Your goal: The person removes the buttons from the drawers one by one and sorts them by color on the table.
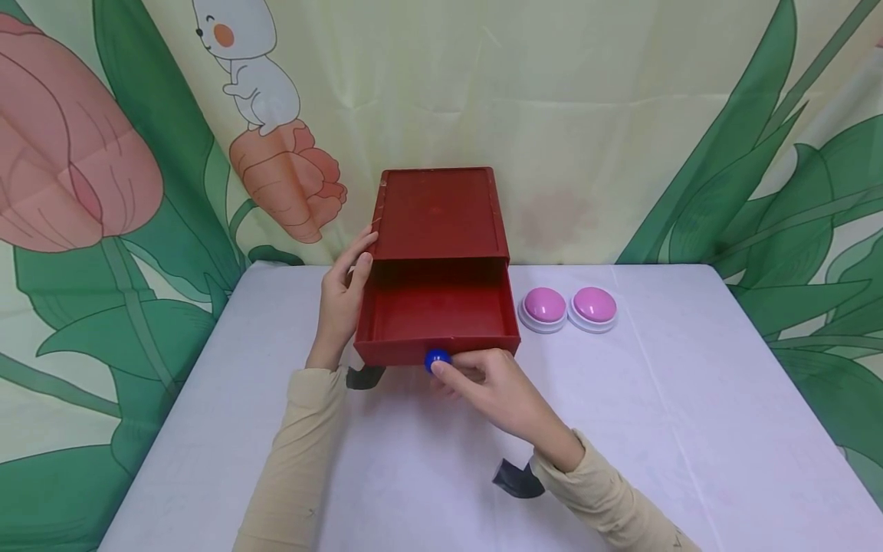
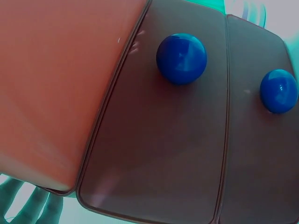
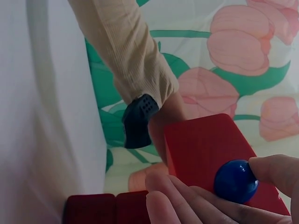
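Sliding seems in hand: the right hand point(image 1: 507, 392) pinches an open red plastic drawer's point(image 1: 441, 314) blue spherical knob point(image 1: 435, 359); straight-fingered, the left hand point(image 1: 341, 299) touches its red cabinet point(image 1: 440, 215) near the counter's point(image 1: 683, 345) far edge. Further travel needs bracing.

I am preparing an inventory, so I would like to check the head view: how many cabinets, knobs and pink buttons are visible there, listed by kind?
Cabinet: 1
Knob: 1
Pink buttons: 2
Total: 4

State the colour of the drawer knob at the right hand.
The knob is plain glossy blue, seen best in the right wrist view.
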Demonstrator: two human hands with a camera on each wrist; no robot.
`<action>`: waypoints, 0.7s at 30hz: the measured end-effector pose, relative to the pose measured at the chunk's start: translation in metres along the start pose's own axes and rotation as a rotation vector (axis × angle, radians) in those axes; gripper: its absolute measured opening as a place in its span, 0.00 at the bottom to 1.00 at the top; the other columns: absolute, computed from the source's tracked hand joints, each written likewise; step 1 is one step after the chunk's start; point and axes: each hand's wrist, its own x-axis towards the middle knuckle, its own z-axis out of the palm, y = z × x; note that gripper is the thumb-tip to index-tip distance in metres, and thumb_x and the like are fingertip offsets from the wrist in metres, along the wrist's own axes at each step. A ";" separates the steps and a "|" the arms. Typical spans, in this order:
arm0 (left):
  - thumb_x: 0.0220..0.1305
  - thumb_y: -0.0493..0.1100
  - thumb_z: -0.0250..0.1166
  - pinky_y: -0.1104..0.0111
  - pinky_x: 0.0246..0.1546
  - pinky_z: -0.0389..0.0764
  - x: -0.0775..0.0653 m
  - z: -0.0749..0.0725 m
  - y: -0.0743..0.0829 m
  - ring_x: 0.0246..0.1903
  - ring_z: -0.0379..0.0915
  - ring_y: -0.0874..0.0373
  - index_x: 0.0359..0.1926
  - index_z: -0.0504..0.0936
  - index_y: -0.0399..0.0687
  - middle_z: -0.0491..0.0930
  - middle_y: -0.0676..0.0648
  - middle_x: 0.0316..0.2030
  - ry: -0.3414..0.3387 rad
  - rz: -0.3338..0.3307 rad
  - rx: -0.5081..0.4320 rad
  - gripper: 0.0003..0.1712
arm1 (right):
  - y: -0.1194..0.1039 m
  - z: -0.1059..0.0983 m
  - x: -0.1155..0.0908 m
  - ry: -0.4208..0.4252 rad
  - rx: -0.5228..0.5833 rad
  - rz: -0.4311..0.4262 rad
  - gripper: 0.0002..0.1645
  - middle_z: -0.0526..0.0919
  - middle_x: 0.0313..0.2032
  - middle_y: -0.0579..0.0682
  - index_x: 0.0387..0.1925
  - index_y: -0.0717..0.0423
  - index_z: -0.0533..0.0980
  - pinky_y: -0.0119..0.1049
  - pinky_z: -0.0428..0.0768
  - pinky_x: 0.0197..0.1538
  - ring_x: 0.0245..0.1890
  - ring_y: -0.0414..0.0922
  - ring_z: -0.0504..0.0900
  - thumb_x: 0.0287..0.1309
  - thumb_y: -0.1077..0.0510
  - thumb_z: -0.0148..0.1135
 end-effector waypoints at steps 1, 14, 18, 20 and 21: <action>0.77 0.39 0.50 0.57 0.67 0.70 0.000 0.000 0.000 0.72 0.59 0.56 0.69 0.70 0.38 0.65 0.45 0.72 0.001 0.000 -0.003 0.23 | 0.000 0.000 0.001 0.002 0.002 -0.002 0.19 0.89 0.37 0.52 0.45 0.56 0.85 0.32 0.85 0.42 0.36 0.45 0.87 0.67 0.46 0.61; 0.76 0.39 0.50 0.58 0.69 0.68 0.000 0.000 0.000 0.72 0.59 0.57 0.68 0.71 0.37 0.66 0.44 0.72 0.006 0.018 -0.002 0.23 | 0.002 -0.002 0.009 0.010 0.035 -0.031 0.17 0.89 0.39 0.52 0.47 0.58 0.84 0.35 0.86 0.43 0.38 0.50 0.89 0.68 0.51 0.61; 0.76 0.38 0.50 0.59 0.68 0.69 0.000 0.000 0.000 0.72 0.59 0.57 0.68 0.71 0.37 0.66 0.43 0.71 0.008 0.021 0.004 0.23 | 0.002 -0.003 0.012 0.010 0.032 -0.033 0.18 0.89 0.39 0.52 0.48 0.58 0.84 0.35 0.86 0.43 0.38 0.51 0.89 0.68 0.49 0.61; 0.76 0.38 0.50 0.60 0.68 0.69 0.000 0.000 0.000 0.72 0.59 0.56 0.68 0.71 0.37 0.66 0.44 0.71 0.008 0.018 0.006 0.23 | 0.002 -0.003 0.013 0.013 0.029 -0.035 0.18 0.89 0.38 0.51 0.47 0.58 0.84 0.34 0.86 0.43 0.38 0.50 0.89 0.68 0.49 0.61; 0.76 0.38 0.50 0.60 0.68 0.70 0.000 0.000 0.000 0.72 0.59 0.56 0.68 0.71 0.37 0.66 0.44 0.71 0.007 0.015 0.006 0.23 | 0.002 -0.003 0.014 0.015 0.026 -0.035 0.18 0.89 0.38 0.51 0.47 0.58 0.84 0.34 0.86 0.43 0.37 0.49 0.89 0.68 0.49 0.60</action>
